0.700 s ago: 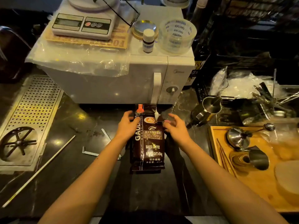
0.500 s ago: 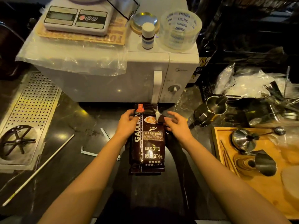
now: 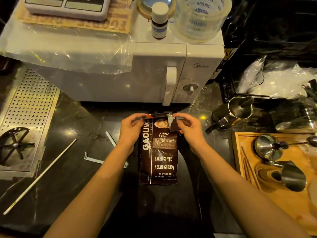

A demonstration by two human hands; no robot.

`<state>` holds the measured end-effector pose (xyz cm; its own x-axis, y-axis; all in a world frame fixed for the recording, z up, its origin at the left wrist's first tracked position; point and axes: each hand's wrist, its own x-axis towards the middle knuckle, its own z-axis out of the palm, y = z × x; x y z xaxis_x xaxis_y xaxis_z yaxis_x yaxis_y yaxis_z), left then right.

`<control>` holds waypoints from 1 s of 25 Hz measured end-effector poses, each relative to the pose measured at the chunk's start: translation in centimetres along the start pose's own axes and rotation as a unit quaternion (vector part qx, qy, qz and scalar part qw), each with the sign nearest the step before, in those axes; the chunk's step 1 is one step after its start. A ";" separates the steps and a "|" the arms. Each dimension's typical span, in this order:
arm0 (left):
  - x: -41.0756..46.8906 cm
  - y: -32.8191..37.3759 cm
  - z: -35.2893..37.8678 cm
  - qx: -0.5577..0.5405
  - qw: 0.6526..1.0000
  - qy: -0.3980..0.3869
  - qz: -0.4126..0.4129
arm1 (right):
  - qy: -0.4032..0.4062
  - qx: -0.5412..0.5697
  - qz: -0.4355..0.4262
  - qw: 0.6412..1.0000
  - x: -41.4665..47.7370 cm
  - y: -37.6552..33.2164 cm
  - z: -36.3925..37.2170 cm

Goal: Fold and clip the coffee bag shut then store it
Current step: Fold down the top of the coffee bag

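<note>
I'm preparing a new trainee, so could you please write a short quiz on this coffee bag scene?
1. True or false: both hands grip the top edge of the coffee bag.
2. Which appliance stands directly behind the bag? A) microwave B) toaster C) kettle
3. What net weight is printed on the bag?

Key: 1. True: the left hand and right hand pinch the folded top. 2. A. 3. 454 g.
</note>
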<state>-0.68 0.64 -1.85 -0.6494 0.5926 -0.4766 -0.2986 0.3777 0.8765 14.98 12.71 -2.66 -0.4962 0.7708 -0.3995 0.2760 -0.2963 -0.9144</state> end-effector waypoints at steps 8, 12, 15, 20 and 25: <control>-2.8 1.2 -1.0 -0.027 0.999 -0.011 0.032 | 0.004 0.028 -0.046 0.999 -3.3 -1.4 -0.4; -5.6 2.1 -1.6 -0.040 0.996 -0.024 0.071 | 0.018 0.041 -0.083 0.996 -6.6 -2.9 -0.4; -8.1 2.1 -2.5 -0.014 0.989 -0.043 0.143 | 0.026 0.042 -0.115 0.992 -9.4 -3.3 -0.3; -11.9 1.9 -3.4 -0.005 0.980 -0.065 0.187 | 0.031 0.038 -0.150 0.988 -12.9 -2.8 -0.4; -14.1 0.7 -3.5 0.008 0.975 -0.076 0.208 | 0.039 0.042 -0.139 0.989 -15.3 -2.4 -0.5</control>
<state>5.81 -9.99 5.73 -0.6004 0.7951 -0.0859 -0.0207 0.0920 0.9955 22.34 1.94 5.68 -0.4765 0.8696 -0.1293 0.0669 -0.1108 -0.9916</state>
